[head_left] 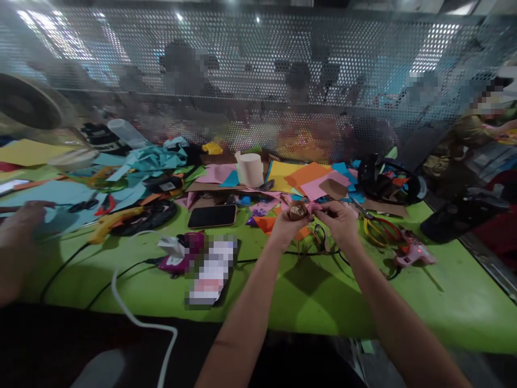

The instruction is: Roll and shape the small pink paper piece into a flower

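Observation:
My left hand [283, 229] is closed around a small brown piece [298, 210] with pale marks on its face; the kind of thing cannot be made out. Beside it, my right hand [340, 220] pinches a small pink scrap [313, 208], which touches or nearly touches the brown piece. Both hands are held above the green tabletop [355, 307]. Just below them lies a small dark-handled tool [319, 236]. Orange paper scraps [264, 224] are near my left hand. To the right of my right hand are scissors [379, 229] with yellow and red handles.
A pink glue gun [416, 252] with a red light lies right. On the left are a dark phone [212, 216], a lit phone [214, 272], a yellow glue gun [115, 223] and another person's hand [20, 242]. Behind stand a white paper roll [250, 170], coloured sheets [309, 178] and a perforated screen [250, 64].

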`<state>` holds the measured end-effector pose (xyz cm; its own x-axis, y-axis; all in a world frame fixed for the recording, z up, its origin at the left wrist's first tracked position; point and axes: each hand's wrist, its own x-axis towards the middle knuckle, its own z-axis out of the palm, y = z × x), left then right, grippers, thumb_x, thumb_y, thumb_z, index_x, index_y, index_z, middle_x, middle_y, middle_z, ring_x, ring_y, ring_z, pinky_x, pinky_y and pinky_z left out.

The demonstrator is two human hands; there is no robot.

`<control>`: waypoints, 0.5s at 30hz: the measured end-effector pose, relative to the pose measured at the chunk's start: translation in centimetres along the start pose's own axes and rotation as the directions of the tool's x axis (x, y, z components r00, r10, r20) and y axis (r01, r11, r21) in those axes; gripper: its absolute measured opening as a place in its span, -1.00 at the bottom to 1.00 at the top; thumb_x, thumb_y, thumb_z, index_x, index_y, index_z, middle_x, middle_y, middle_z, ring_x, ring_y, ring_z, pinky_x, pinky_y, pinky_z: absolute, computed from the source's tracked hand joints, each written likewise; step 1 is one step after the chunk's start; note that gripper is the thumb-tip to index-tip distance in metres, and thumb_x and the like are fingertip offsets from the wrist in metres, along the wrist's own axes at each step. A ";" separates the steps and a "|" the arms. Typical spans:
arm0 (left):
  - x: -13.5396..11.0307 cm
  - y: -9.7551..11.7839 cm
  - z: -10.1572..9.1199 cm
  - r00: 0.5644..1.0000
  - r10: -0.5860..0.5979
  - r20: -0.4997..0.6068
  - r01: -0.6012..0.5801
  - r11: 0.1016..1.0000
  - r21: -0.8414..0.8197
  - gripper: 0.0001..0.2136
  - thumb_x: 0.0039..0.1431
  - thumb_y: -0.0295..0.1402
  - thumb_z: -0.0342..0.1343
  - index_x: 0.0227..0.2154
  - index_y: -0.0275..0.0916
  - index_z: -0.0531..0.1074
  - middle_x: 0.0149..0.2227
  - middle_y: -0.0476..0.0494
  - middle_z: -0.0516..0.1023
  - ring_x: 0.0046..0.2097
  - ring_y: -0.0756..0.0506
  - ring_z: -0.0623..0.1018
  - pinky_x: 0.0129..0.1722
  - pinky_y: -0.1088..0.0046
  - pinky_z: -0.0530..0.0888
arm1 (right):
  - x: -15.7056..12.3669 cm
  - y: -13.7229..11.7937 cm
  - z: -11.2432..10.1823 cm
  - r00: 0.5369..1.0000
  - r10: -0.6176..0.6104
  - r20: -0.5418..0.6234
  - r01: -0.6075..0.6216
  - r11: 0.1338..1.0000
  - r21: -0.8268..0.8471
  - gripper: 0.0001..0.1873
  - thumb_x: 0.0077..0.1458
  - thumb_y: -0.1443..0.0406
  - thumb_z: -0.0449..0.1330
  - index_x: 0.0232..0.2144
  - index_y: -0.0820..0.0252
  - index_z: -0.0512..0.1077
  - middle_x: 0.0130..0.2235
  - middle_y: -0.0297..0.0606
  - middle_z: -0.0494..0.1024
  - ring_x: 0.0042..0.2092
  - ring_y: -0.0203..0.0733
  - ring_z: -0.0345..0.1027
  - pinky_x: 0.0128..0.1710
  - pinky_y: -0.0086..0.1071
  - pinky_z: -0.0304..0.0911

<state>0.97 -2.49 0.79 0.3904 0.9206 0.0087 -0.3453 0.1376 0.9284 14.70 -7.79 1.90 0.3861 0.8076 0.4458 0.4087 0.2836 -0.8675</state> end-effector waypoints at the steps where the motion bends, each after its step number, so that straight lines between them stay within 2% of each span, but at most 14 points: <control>1: 0.0 0.0 0.0 1.000 0.007 0.004 -0.007 1.000 -0.014 -0.64 -0.44 -0.30 0.49 -0.51 -0.30 0.52 -0.50 0.03 0.53 -0.39 0.03 0.48 -0.24 0.47 0.46 | 0.0 -0.1 0.0 1.000 0.005 -0.004 -0.005 1.000 -0.005 -0.79 -0.07 0.15 0.32 -0.42 0.16 0.58 -0.40 -0.28 0.56 -0.39 -0.22 0.36 -0.39 -0.35 0.25; 3: 0.2 -0.1 0.1 1.000 0.016 0.007 -0.016 0.999 -0.039 -0.64 -0.44 -0.34 0.48 -0.49 -0.29 0.51 -0.48 0.04 0.54 -0.38 0.03 0.49 -0.19 0.44 0.47 | -0.1 -0.1 -0.1 0.999 0.034 0.038 -0.036 0.999 0.038 -0.77 -0.05 0.14 0.31 -0.37 0.17 0.56 -0.38 -0.27 0.56 -0.39 -0.22 0.37 -0.38 -0.35 0.28; 7: 0.4 -0.6 0.1 1.000 0.012 0.021 -0.011 0.999 -0.041 -0.63 -0.48 -0.42 0.47 -0.48 -0.29 0.51 -0.45 0.04 0.54 -0.36 0.01 0.49 -0.18 0.41 0.49 | -0.1 0.0 -0.1 0.984 0.058 0.170 -0.085 0.984 0.159 -0.67 -0.05 0.12 0.34 -0.24 0.16 0.51 -0.28 -0.25 0.59 -0.26 -0.16 0.45 -0.22 -0.30 0.37; 9: 0.6 -0.9 0.1 0.999 0.017 0.043 -0.015 1.000 -0.026 -0.63 -0.49 -0.44 0.46 -0.47 -0.30 0.52 -0.44 0.03 0.54 -0.36 0.01 0.49 -0.17 0.40 0.49 | -0.1 0.2 -0.1 0.986 0.051 0.160 -0.075 0.986 0.149 -0.66 -0.08 0.14 0.36 -0.25 0.16 0.51 -0.27 -0.24 0.60 -0.24 -0.14 0.47 -0.18 -0.28 0.38; 15: 0.8 -1.4 0.3 0.998 0.000 0.065 0.000 1.000 0.007 -0.61 -0.53 -0.42 0.47 -0.47 -0.31 0.53 -0.45 0.04 0.52 -0.37 0.01 0.47 -0.12 0.36 0.48 | 0.0 0.4 -0.2 0.994 0.015 0.112 -0.020 0.999 0.039 -0.76 -0.07 0.17 0.33 -0.35 0.19 0.55 -0.32 -0.21 0.61 -0.28 -0.14 0.48 -0.22 -0.28 0.39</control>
<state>2.04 -2.10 -0.36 0.4450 0.8949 0.0326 -0.3393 0.1348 0.9310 14.99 -7.75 1.56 0.2968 0.8649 0.4048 0.3684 0.2873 -0.8841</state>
